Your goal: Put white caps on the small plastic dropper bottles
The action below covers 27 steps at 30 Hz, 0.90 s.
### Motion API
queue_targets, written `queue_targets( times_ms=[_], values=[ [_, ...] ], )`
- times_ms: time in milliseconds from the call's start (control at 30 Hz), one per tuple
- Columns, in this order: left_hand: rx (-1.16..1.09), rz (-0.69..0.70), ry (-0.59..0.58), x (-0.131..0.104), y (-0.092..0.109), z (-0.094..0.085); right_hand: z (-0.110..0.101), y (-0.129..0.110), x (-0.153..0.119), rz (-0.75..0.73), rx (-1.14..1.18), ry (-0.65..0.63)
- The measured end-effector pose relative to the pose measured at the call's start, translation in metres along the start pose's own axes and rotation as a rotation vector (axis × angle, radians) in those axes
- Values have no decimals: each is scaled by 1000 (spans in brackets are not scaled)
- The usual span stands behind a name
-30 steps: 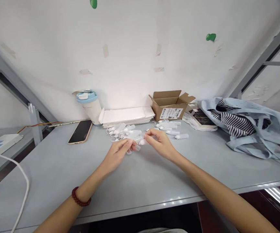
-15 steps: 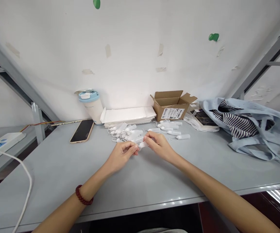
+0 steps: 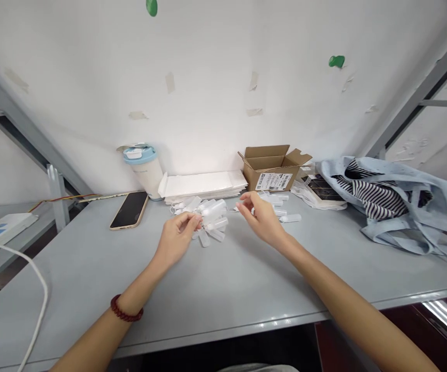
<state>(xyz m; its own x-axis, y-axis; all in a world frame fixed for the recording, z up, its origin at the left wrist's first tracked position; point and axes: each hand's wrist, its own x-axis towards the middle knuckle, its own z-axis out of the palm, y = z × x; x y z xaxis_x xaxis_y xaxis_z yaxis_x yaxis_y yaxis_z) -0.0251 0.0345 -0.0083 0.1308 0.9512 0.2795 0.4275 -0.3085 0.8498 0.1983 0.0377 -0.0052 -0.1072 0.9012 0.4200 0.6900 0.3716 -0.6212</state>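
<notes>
Head view shows the left hand (image 3: 176, 235) pinching a bunch of small clear vials (image 3: 212, 219) over the bench (image 3: 223, 289), while the loosely curled, seemingly empty right hand (image 3: 260, 217) nears loose vials (image 3: 281, 206), probably gathering another.

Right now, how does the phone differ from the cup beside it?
The phone lies flat on the table, while the cup stands upright against the wall. The phone is dark-screened with a tan edge; the cup is white with a light blue lid. The phone is thin and rectangular; the cup is tall and round. Both sit at the table's far left, away from the left hand and right hand.
</notes>
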Motion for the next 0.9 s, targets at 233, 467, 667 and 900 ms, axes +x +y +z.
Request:
queue_targets(
  times_ms=[233, 467, 667, 900],
  values=[
    [23, -125, 124, 7, -14, 0, -14, 33, 16, 61, -595, -65],
    [-343, -257, 170, 7, -11, 3, -6, 46, 17, -27, -635, -247],
    [-391, -310, 157, 10, -9, 0, 2, 40, 15, -61, -638, -346],
    [-256, -219, 165, 8, -11, 0, 1, 39, 14, 51, -392, -225]
  ],
)
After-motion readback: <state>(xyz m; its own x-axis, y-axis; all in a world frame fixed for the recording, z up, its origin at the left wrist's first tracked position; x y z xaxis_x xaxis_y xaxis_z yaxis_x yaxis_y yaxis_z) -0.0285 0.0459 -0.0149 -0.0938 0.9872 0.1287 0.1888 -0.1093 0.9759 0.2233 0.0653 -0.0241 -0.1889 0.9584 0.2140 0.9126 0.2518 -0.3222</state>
